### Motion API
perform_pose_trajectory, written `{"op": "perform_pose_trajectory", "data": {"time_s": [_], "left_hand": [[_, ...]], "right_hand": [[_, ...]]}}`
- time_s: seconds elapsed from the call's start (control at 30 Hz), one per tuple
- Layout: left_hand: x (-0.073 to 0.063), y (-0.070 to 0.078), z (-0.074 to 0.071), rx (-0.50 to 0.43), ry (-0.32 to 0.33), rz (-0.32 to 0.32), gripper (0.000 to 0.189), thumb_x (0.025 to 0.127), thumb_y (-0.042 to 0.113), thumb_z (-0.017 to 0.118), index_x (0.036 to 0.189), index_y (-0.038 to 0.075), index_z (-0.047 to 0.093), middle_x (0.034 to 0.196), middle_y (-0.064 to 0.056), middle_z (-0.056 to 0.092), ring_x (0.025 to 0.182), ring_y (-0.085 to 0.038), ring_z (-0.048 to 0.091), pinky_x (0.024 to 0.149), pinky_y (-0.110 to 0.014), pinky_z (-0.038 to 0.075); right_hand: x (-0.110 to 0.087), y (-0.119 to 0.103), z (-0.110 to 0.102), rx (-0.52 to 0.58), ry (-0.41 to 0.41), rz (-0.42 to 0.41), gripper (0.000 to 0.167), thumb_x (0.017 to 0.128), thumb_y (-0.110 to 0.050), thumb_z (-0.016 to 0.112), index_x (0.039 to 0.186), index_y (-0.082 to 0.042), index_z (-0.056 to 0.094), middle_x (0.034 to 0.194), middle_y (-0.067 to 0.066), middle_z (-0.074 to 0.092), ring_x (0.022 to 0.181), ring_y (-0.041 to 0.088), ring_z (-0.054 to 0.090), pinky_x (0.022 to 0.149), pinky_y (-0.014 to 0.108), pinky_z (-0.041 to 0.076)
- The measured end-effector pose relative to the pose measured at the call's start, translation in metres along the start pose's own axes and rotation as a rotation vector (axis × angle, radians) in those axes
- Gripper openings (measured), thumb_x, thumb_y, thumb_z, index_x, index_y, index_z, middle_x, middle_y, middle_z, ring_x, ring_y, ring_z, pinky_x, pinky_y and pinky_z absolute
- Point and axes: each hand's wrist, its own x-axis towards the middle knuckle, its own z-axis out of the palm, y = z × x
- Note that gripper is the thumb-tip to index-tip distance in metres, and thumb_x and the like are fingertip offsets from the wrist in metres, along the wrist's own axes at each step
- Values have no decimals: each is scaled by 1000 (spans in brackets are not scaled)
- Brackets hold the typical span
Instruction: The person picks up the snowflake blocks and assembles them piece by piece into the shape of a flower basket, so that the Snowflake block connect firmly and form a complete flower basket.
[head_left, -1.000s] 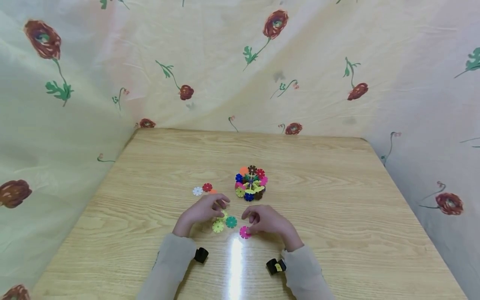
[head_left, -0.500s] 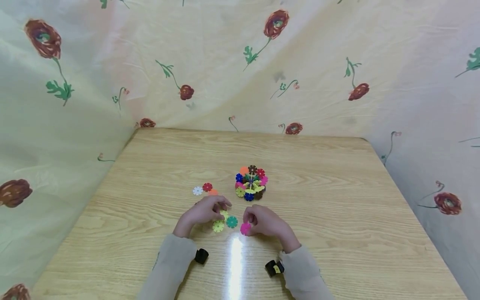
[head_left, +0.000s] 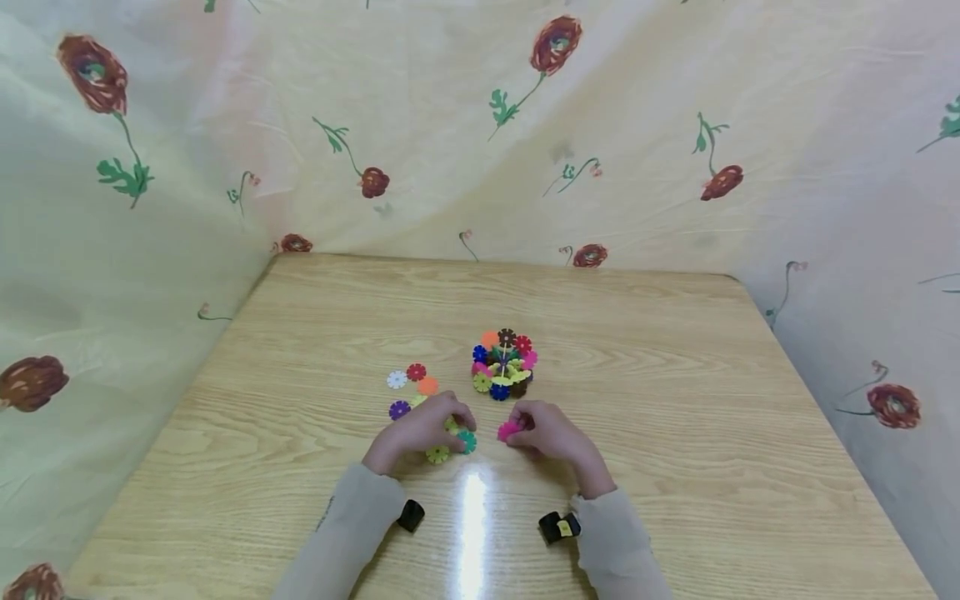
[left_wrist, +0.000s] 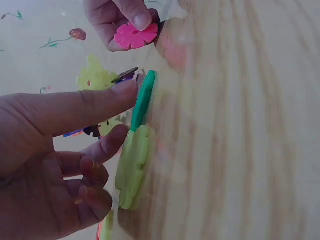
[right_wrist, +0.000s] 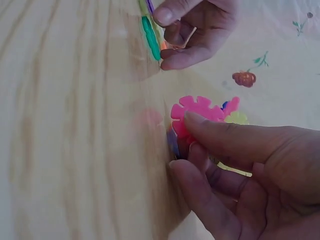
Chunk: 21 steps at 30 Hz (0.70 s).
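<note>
Joined discs (head_left: pixel 500 392) make a bunch; loose discs (head_left: pixel 401 409) are left. The right hand (head_left: pixel 552 430) pinches a pink disc (head_left: pixel 507 431); I can't tell if the left hand (head_left: pixel 422 423) holds the green disc (head_left: pixel 469 441).

A flower-printed cloth (head_left: pixel 442 200) is hanging behind and beside the wooden table (head_left: pixel 675 375)! Down front, a white glare (head_left: pixel 472 533) is shining.

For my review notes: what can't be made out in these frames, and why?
Head view: any discs beneath the left hand, which covers that spot.
Head view: how many discs form the colourful cluster; they overlap and are too small.
Head and left wrist views: whether the left hand grips the green disc; the contact isn't clear.
Right wrist view: part of the pink disc, behind the right hand.
</note>
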Motion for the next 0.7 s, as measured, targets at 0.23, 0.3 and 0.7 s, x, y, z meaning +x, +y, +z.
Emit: {"op": "perform_pose_trajectory", "data": {"time_s": [0.23,0.3,0.7], "left_hand": [[0,0,0,-14,4,-20,21,81,8,77,101,12,71,102,-4,56,93,-16,50,86,-33,46],[0,1,0,-27,6,-29,22,81,7,77,101,11,71,102,-4,55,93,-16,50,85,-33,46],[6,-1,0,4,-9,-29,18,81,8,77,97,15,70,101,-3,55,93,-16,48,84,-34,45]], "right_hand": [[-1,2,-3,78,-13,23,10,90,-9,68,88,-4,59,80,5,58,59,13,51,55,24,48],[-1,1,-4,84,-11,28,10,90,-9,67,88,-4,59,80,5,58,59,13,51,55,24,49],[-1,3,-8,135,37,100,8,89,-8,68,88,-4,61,81,6,58,58,14,53,54,24,51]]}}
